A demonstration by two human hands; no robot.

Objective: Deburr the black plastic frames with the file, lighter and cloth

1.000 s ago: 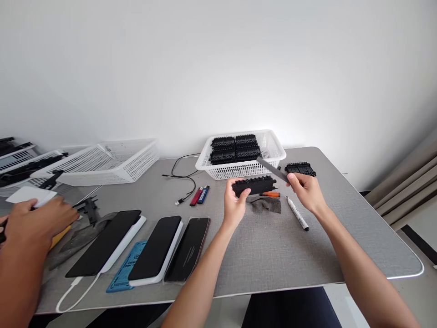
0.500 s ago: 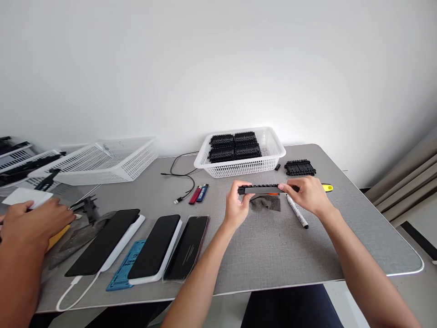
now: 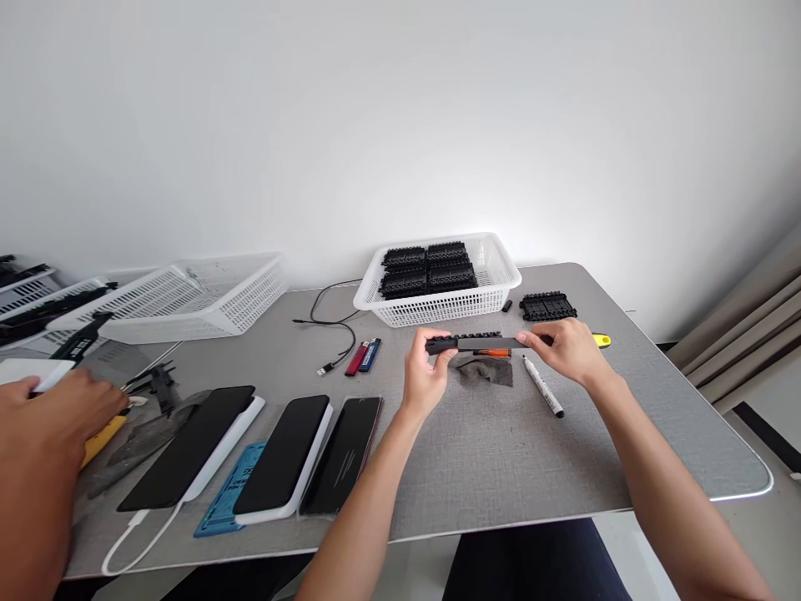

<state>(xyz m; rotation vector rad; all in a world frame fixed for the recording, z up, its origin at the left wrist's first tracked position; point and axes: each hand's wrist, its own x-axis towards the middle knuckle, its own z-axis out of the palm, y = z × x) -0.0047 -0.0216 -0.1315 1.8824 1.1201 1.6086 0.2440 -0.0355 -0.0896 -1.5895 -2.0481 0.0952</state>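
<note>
My left hand (image 3: 426, 371) grips a black plastic part (image 3: 443, 344) by its left end, thumb below and fingers above; the part's toothed edge faces up. My right hand (image 3: 563, 351) is closed around a flat grey metal file (image 3: 488, 343), whose yellow handle end (image 3: 602, 340) sticks out to the right. The file's blade lies along the near side of the black part, covering much of it. Below them on the table are a dark grey cloth (image 3: 486, 371), an orange-handled tool (image 3: 493, 352) partly hidden, and a white marker (image 3: 543, 386).
A white basket (image 3: 438, 312) holds several black parts; another black part (image 3: 548, 306) lies to its right. Phones (image 3: 284, 455) stand on the left, near two lighters (image 3: 364, 356) and a black cable (image 3: 335, 324). At far left, a co-worker's hand (image 3: 68, 413) is busy beside more baskets (image 3: 244, 296).
The file has slid rightward along the black part, while my left hand and the part have shifted slightly left. The co-worker's hand has moved a little.
</note>
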